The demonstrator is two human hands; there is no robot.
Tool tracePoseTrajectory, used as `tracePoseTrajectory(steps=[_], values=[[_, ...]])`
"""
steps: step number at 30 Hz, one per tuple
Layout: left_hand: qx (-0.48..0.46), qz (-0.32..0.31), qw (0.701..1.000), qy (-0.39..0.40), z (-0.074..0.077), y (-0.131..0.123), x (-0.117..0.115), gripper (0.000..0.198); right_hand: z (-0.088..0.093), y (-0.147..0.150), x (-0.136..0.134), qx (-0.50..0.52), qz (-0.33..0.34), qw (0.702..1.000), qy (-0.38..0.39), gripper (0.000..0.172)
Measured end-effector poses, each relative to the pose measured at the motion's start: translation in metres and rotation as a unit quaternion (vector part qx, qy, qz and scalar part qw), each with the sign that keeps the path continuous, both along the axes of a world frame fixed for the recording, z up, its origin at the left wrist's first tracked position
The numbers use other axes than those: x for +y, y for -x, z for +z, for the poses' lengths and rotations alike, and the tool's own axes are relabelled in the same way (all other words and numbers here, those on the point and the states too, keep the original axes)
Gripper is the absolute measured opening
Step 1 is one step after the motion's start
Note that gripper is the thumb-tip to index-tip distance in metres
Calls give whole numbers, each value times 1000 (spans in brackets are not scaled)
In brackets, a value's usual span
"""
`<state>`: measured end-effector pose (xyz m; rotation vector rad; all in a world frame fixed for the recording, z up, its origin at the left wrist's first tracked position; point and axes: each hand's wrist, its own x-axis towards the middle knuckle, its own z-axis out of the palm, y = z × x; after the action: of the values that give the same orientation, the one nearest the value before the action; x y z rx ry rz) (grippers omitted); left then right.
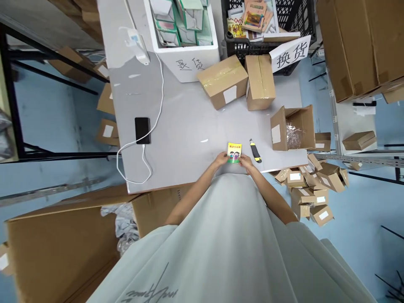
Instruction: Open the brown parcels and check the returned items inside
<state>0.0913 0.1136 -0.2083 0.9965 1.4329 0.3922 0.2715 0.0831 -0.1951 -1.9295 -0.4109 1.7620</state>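
Note:
A small yellow and green pack with cartoon figures on its front, a booklet or card box [234, 152], is held between both hands at the table's near edge. My left hand [221, 158] grips its left side, fingers closed on it. On the opposite side my right hand [245, 160] pinches the lower right edge. Just right of that hand a yellow and black box cutter [255, 151] lies on the table. Farther right stands an opened cardboard box [293, 128] with clear crinkled plastic inside.
Two taped cartons [223, 81] [260, 82] stand behind, before a white foam bin [186, 63] and a black crate [284, 21]. A black phone [142, 130] and white cable [162, 90] lie left on the grey table [186, 139]. Small boxes [311, 189] pile on the floor at right.

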Motion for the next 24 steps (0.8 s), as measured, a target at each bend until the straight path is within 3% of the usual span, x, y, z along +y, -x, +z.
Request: tracePoseTrajectory(steps=[5, 9, 13, 20, 24], values=[[-44, 65, 997, 11, 23, 23, -20, 43, 18, 10, -6, 5, 25, 997, -66, 26], [-133, 84, 988, -1, 59, 51, -35, 57, 43, 12, -14, 31, 26, 991, -131, 49], [-203, 93, 975, -14, 97, 73, -53, 68, 78, 14, -23, 95, 80, 970, -209, 64], [-187, 139, 966, -116, 139, 96, -68, 74, 141, 28, -24, 80, 128, 948, -281, 68], [-151, 169, 956, -188, 155, 101, -70, 56, 162, 40, -23, 66, 139, 939, -308, 69]])
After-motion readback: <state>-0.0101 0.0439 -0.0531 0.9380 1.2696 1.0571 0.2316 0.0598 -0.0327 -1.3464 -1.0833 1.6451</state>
